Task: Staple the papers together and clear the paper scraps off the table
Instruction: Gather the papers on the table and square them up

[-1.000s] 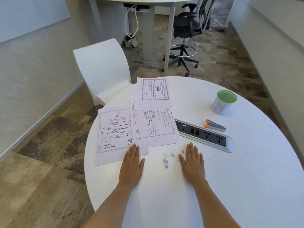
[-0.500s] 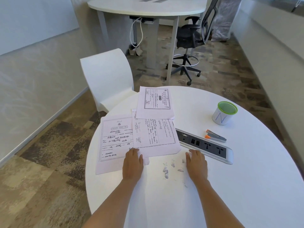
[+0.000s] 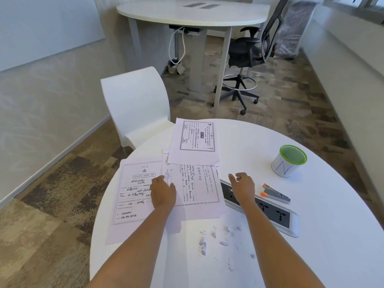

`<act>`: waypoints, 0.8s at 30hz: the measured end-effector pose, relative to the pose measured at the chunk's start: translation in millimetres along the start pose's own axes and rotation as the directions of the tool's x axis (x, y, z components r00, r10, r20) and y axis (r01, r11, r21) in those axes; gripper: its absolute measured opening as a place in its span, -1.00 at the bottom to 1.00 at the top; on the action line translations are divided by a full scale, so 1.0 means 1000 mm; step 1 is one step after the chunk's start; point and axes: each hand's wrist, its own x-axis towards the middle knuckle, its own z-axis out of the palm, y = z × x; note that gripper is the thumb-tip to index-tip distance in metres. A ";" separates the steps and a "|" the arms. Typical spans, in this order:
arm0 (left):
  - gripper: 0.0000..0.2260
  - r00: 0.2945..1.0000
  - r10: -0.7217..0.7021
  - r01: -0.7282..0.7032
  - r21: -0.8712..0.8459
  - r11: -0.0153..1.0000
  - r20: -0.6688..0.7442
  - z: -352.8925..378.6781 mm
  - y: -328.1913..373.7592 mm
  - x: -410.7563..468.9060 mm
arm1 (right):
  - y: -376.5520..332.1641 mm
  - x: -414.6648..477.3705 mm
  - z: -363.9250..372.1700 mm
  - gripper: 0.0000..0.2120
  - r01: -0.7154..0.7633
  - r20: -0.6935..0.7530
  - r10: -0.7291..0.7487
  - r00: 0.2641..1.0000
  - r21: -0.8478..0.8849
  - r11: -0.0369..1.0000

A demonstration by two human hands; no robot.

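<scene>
Left hand (image 3: 163,193), fingers together, rests on overlapping papers (image 3: 193,190) for gathering. Right hand (image 3: 242,187) hovers, fingers loosely spread; stapler (image 3: 275,193) at three o'clock, scraps (image 3: 214,240) at six.

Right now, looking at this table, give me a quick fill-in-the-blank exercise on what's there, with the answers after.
1. The printed sheets number ____.
2. The cup has a rim coloured ____.
3. The stapler lies beside the power strip, and its near end is coloured ____.
4. The paper scraps lie on the table between the person's two ____.

Missing words: three; green; orange; forearms
</scene>
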 end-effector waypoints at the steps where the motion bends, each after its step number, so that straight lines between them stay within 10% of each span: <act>1: -0.55 1.000 -0.017 0.017 0.016 1.000 -0.011 0.001 0.002 0.003 | -0.006 0.006 0.002 -0.60 -0.017 0.021 0.017 1.000 0.009 1.000; 8: -0.11 0.976 -0.201 0.192 0.104 0.976 0.079 0.018 0.021 0.037 | -0.037 0.055 0.027 -0.53 -0.104 0.118 0.096 0.988 0.066 0.992; 24: -0.01 0.940 -0.244 0.254 -0.013 0.967 0.237 0.024 0.012 0.063 | -0.057 0.096 0.096 -0.54 -0.290 -0.030 0.289 0.957 -0.151 0.945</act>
